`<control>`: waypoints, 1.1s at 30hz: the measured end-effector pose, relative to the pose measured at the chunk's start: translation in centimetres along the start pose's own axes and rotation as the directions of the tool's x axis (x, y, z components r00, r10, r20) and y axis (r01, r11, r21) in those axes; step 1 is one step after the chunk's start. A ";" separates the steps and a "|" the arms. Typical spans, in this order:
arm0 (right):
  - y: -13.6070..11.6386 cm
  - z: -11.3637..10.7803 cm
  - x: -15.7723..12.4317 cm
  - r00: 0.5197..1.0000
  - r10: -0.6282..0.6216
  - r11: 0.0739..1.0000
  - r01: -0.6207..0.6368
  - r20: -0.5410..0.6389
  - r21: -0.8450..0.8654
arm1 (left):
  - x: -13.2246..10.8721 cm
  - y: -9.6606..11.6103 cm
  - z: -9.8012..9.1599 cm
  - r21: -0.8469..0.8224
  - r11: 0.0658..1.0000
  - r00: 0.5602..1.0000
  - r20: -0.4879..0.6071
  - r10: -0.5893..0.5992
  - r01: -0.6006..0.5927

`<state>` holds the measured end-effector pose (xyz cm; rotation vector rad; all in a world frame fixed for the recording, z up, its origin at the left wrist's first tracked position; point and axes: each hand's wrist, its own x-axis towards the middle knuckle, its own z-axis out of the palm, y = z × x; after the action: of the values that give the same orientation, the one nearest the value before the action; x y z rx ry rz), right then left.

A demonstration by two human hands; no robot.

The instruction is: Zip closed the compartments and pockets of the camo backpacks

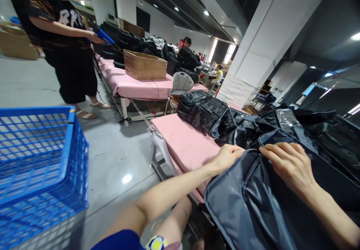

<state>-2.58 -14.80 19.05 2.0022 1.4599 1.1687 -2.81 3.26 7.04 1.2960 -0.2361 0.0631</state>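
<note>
A dark grey-black fabric bag point(270, 205) lies spread open before me, its shiny lining facing up. At its far piped edge, my left hand point(227, 158) pinches the fabric between thumb and fingers. A short way to the right, my right hand point(291, 167) grips the same edge, fingers bent over it. The stretch of edge between both hands looks taut. Beyond them sit camouflage-patterned backpacks point(202, 109) in a row, with more dark bags heaped to the right. My fingertips partly hide the edge they hold.
A pink-covered table point(180, 137) carries the bags. Left on the floor stands a blue plastic crate point(74, 160). Farther back, another pink table point(135, 89) bears a cardboard box point(144, 65) and piled black bags. A person point(70, 47) stands at far left, holding something blue. A pillar point(250, 40) rises behind.
</note>
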 end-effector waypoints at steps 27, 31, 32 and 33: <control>0.4 0.1 0.3 0.992 -0.124 0.992 0.124 -0.015 0.034 | -0.2 1.3 -0.6 -0.373 0.861 0.926 0.284 -0.248 0.345; 0.3 -0.5 -0.7 0.943 0.313 0.908 -0.332 0.112 0.254 | -0.3 1.7 0.0 -0.358 0.883 0.946 0.227 -0.233 0.304; 0.2 -0.8 -1.0 0.893 0.423 0.848 -0.450 0.155 0.278 | -0.5 1.7 0.3 -0.305 0.928 0.972 0.159 -0.173 0.215; 0.0 -1.0 -1.3 0.845 0.499 0.797 -0.535 0.193 0.281 | -0.6 1.7 0.6 -0.221 0.969 0.992 0.090 -0.093 0.111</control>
<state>-3.49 -16.17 19.14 2.7774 1.1298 1.0306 -3.84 3.17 8.68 1.0827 -0.2369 -0.1010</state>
